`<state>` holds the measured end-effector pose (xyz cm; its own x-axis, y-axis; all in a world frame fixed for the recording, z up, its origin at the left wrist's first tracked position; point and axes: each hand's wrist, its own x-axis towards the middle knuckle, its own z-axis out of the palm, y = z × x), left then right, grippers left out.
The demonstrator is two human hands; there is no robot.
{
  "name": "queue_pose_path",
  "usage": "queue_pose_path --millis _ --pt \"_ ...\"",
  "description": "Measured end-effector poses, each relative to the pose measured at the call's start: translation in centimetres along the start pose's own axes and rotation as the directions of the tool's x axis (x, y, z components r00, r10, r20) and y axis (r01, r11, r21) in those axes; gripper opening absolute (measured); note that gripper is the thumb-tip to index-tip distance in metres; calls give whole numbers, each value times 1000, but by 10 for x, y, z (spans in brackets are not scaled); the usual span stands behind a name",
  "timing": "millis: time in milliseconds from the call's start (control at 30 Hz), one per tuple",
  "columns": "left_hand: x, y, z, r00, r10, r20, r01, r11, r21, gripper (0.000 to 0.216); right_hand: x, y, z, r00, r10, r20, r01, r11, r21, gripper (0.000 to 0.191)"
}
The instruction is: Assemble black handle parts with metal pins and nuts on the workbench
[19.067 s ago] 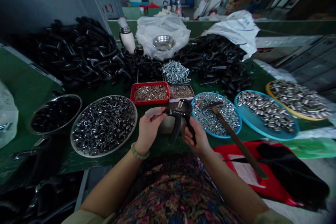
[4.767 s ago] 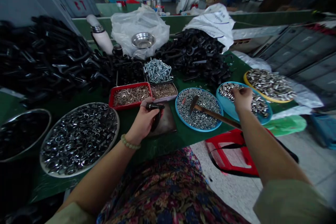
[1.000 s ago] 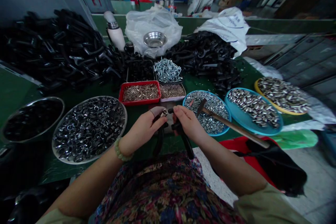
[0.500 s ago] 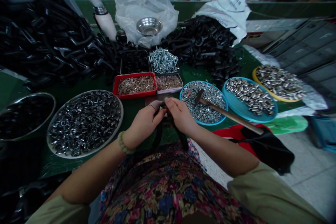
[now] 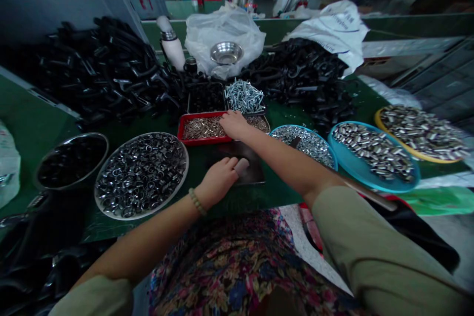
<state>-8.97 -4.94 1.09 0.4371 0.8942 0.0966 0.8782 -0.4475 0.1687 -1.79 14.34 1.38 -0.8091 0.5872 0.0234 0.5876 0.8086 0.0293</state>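
Note:
My left hand (image 5: 220,180) is low over a dark metal plate (image 5: 255,170) on the bench, its fingers curled together. A pale wrap covers one fingertip. Whatever this hand holds is hidden beneath it. My right hand (image 5: 234,124) reaches forward to the right end of a red tray (image 5: 180,134) of small metal pins (image 5: 203,128). Its fingers are bent down close together at the pins, and the tips cannot be made out. Beside that hand is a tray of small brownish pieces (image 5: 259,122), partly covered by the wrist.
Ring-like parts fill a round tray (image 5: 97,192) at left. Bolts (image 5: 244,96) stand behind the pins. A hammer (image 5: 295,142) lies across a blue-rimmed tray (image 5: 335,158), under my right forearm. Metal cylinders fill a blue tray (image 5: 413,185). Black parts (image 5: 111,69) are heaped behind.
Both hands were together at a black part with curved arms. My right hand has moved forward to the pin tray; my left has dropped over the plate. The camera view has shifted.

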Motion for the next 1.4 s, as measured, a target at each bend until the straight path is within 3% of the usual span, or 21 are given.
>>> queue_pose_path --millis 100,167,200,233,333,433,533,667,733,833,933,1033,1100,1200,1300,1400 --pt "17 -20 1 999 30 33 -29 999 -26 32 16 -4 6 998 -40 38 41 999 -31 24" --pt "35 -55 -9 995 -95 -44 92 995 -47 31 18 -4 8 997 -63 41 64 997 -40 23" --pt "46 -75 -15 968 -224 -113 222 975 -30 31 18 -3 8 998 -60 23 61 998 -22 24" --pt "58 -94 -19 942 -305 -140 305 952 -18 31 18 -2 7 999 -46 -6 47 999 14 25" --pt "89 -137 -19 936 -341 -83 339 940 -39 26 9 3 1 996 30 -88 -16 987 159 26" --pt "102 -149 -10 945 -324 -51 318 943 -94 21 -24 11 0 984 89 -155 -25 928 372 23" --pt "98 -145 -2 946 -313 -88 296 941 -167 26 -73 18 11 968 198 -152 -62 780 623 16" --pt "90 -140 0 923 -346 -168 296 918 -263 29 -107 21 25 935 348 -70 -208 697 686 14" --pt "90 -140 -1 900 -379 -214 306 901 -308 31 -96 20 22 940 321 -118 -176 749 639 15" --pt "90 -141 -5 857 -436 -275 321 868 -379 36 -57 15 7 974 152 -170 -65 898 435 19" --pt "84 -142 -10 817 -485 -312 328 836 -439 40 -15 6 -5 997 21 -69 -11 990 141 21" --pt "67 -131 -9 784 -551 -286 300 740 -602 44 12 -2 -5 998 -12 55 11 1000 6 21" --pt "51 -111 -4 797 -560 -226 235 633 -738 42 20 -3 1 995 -32 92 33 999 -8 21" --pt "29 -71 11 864 -489 -125 186 538 -822 40 21 -2 10 994 -42 104 45 999 -29 23" --pt "22 -41 27 902 -429 -56 205 537 -818 46 19 1 13 996 -48 70 50 999 -21 27" --pt "27 -34 40 913 -404 -54 212 583 -785 56 17 2 10 994 -72 83 74 997 -26 25"
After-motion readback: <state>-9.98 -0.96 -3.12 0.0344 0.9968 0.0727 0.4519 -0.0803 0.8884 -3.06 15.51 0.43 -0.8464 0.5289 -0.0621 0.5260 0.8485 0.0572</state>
